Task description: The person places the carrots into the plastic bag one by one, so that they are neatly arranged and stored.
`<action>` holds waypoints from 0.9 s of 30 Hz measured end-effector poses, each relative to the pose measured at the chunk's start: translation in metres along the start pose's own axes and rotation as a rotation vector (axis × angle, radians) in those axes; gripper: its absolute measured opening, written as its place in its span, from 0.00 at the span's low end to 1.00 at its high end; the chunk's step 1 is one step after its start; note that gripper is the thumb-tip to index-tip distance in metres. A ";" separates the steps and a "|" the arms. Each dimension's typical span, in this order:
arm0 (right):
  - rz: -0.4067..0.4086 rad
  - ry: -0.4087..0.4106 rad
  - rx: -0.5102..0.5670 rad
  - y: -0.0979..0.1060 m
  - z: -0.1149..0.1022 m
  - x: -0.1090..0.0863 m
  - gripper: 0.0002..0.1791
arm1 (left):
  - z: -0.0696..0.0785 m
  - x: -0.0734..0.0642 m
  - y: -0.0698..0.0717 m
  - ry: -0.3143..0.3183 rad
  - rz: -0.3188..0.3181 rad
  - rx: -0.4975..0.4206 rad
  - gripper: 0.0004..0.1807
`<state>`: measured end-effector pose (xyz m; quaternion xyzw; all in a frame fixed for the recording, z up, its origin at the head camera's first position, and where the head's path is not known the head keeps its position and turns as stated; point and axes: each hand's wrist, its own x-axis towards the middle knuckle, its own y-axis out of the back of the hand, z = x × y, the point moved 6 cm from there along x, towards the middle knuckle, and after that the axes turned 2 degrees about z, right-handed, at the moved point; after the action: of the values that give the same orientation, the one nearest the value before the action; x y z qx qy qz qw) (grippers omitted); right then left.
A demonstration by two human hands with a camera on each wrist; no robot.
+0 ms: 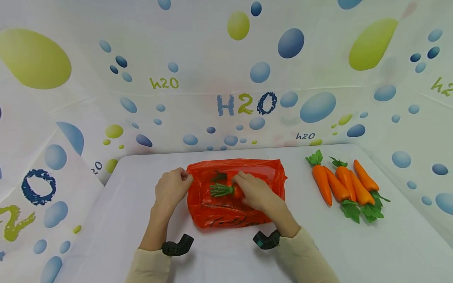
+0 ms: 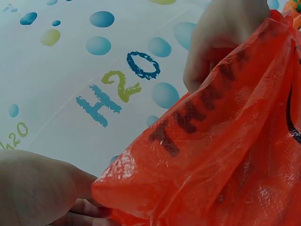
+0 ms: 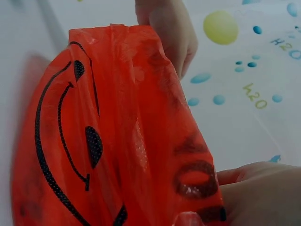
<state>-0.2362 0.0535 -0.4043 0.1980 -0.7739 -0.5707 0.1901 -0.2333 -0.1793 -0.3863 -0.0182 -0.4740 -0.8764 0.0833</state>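
Note:
A red plastic bag (image 1: 226,216) lies in front of me with its mouth facing up. My left hand (image 1: 172,186) pinches its left rim; in the left wrist view, the thumb and fingers of this hand (image 2: 42,190) hold a corner of the plastic. My right hand (image 1: 253,190) is at the bag's mouth, fingers curled round an orange carrot (image 1: 238,192) with a green stalk pointing left. Dark green leaves (image 1: 219,176) show inside the bag. In the right wrist view, the printed bag wall (image 3: 131,141) hides most of the right hand's fingers.
Several orange carrots (image 1: 321,184) with green leaves lie side by side on the right of the white table (image 1: 116,220). A white backdrop (image 1: 198,47) with blue and green spots rises behind the table's far edge. Each wrist wears a black camera (image 1: 178,245).

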 end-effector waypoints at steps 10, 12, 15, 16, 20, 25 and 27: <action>-0.057 0.013 -0.066 -0.011 -0.002 -0.003 0.24 | 0.001 -0.004 -0.001 0.004 0.011 -0.002 0.15; -0.056 0.020 -0.075 -0.013 -0.002 -0.003 0.24 | 0.001 -0.005 -0.001 0.003 0.013 -0.003 0.15; -0.060 0.019 -0.079 -0.014 -0.001 -0.003 0.24 | 0.002 -0.004 -0.001 0.000 0.014 -0.001 0.15; -0.062 0.018 -0.080 -0.015 -0.001 -0.002 0.24 | 0.002 -0.004 -0.001 0.000 0.014 -0.001 0.15; -0.061 0.013 -0.083 -0.015 -0.001 -0.002 0.25 | 0.002 -0.004 -0.001 -0.002 0.012 0.000 0.15; -0.069 -0.005 -0.097 -0.015 0.000 -0.002 0.26 | 0.001 -0.004 -0.002 -0.002 0.015 0.001 0.15; -0.073 -0.012 -0.106 -0.014 0.000 -0.003 0.27 | 0.000 -0.004 -0.002 -0.002 0.017 0.002 0.15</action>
<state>-0.2325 0.0509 -0.4182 0.2125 -0.7361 -0.6185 0.1747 -0.2299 -0.1773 -0.3882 -0.0231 -0.4749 -0.8751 0.0901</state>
